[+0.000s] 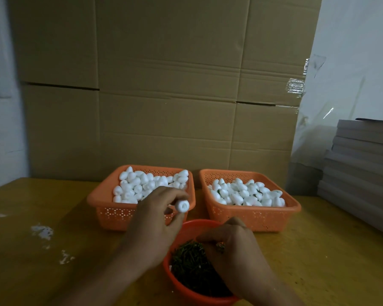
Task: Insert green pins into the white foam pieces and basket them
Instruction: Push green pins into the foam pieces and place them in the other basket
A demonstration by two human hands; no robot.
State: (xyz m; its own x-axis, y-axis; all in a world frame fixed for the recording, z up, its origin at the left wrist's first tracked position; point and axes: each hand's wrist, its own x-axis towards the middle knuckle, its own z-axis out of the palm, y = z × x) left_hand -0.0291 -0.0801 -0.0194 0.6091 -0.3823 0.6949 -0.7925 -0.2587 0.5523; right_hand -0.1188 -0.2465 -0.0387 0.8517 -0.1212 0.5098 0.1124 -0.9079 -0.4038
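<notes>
Foam, pins, baskets

One white foam piece (183, 205) pinched in fingers (175, 196) — plain pieces fill the left orange basket (111, 214), pinned ones the right basket (252, 217); green pins (190, 266) heaped in a round bowl (187, 293).

A yellow wooden tabletop (42, 206) is backed by flattened brown cardboard sheets (164, 85); grey stacked boards (363, 164) are seen at right, dimly lit.

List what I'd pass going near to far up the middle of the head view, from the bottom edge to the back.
Red bowl of green pins → right hand reaching into it → left hand pinching a white foam piece → two orange baskets of foam pieces → cardboard wall.
</notes>
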